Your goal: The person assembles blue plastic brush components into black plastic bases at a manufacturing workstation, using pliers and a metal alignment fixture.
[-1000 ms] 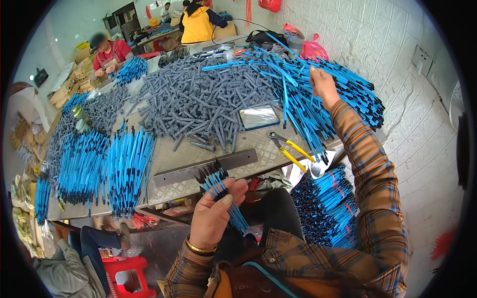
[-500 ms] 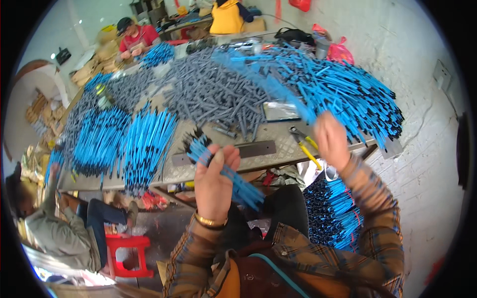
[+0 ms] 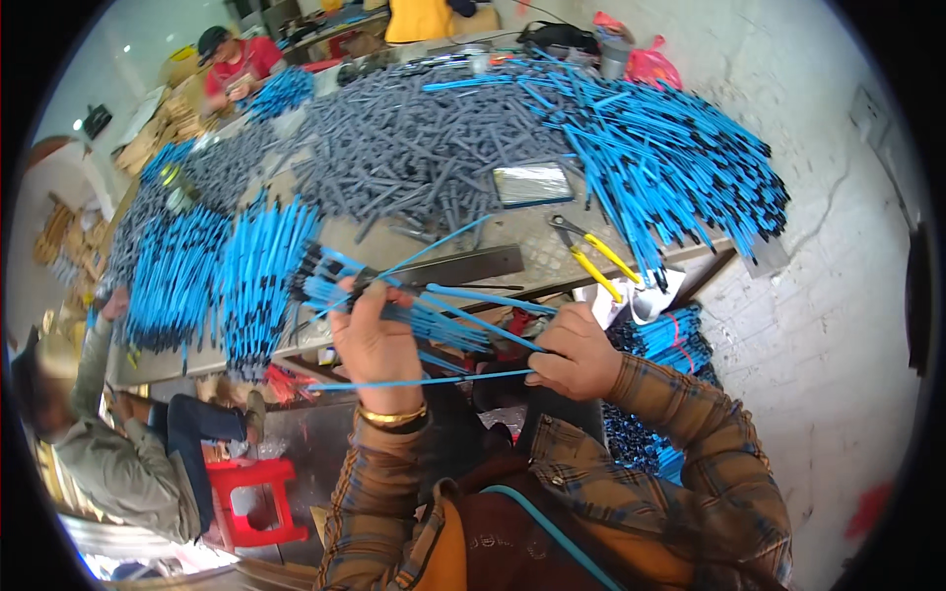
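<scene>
Right hand [image 3: 576, 357], a second ago out at the heaped metal worktable [image 3: 537, 258], now pinching thin blue plastic rods [image 3: 434, 313] beside gripping left hand [image 3: 376, 345].

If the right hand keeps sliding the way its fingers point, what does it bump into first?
The right hand points left, so it would probably first meet the bundle of blue sticks held in the left hand. Depth is hard to judge here.
</scene>
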Motion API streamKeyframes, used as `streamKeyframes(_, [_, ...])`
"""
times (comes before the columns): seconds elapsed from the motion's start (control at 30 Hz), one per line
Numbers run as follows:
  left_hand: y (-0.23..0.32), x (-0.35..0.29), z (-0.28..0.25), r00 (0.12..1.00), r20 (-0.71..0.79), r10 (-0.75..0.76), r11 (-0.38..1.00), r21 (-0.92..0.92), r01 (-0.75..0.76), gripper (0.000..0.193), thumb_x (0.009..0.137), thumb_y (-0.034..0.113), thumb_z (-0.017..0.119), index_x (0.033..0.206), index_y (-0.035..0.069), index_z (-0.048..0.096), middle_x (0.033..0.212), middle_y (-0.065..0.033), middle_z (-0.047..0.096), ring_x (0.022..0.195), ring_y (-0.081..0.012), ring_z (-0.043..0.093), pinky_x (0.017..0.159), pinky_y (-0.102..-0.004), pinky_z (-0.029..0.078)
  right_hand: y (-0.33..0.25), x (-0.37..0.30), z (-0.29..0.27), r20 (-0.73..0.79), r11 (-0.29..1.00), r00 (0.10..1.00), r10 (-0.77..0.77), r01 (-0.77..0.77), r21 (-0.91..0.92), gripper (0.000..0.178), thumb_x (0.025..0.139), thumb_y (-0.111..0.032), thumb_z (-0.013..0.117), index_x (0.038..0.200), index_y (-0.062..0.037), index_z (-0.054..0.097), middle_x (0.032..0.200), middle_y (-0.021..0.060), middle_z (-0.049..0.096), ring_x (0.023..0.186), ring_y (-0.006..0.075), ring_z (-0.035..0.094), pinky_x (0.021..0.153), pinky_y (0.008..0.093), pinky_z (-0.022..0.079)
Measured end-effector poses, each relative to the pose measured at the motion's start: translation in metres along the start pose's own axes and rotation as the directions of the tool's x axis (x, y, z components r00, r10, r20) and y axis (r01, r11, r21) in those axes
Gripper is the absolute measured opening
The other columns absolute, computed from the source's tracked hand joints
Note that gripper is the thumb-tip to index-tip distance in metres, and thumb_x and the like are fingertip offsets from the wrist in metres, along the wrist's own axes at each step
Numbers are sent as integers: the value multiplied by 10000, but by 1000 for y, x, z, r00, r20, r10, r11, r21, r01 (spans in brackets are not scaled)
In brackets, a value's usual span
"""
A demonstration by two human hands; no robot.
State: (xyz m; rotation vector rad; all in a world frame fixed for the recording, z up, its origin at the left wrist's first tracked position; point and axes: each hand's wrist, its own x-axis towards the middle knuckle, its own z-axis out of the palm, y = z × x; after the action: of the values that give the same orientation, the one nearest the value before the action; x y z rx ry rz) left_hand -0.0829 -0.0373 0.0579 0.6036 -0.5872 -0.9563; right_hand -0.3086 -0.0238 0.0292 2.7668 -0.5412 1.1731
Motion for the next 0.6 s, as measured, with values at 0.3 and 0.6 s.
streamKeyframes(0.3, [13, -10, 2, 970, 205, -127, 941, -284, 183, 208, 866, 182, 514, 1036, 66, 492, 864, -86, 554, 815, -218, 528, 726, -340, 443, 5, -11, -3, 54, 999, 998, -19, 21, -25, 262, 618, -220, 716, 800, -103, 568, 781, 34, 499, 714, 235, 480, 698, 377, 374])
streamKeyframes(0.6, [6, -13, -24, 966, 192, -173, 963, -175, 207, 271, 903, 285, 453, 1060, 65, 483, 883, -123, 570, 802, -248, 568, 755, -388, 478, 7, -15, 2, -26, 996, 996, 83, -83, 35, 201, 657, -207, 682, 789, -99, 577, 773, 45, 499, 703, 259, 473, 677, 393, 367])
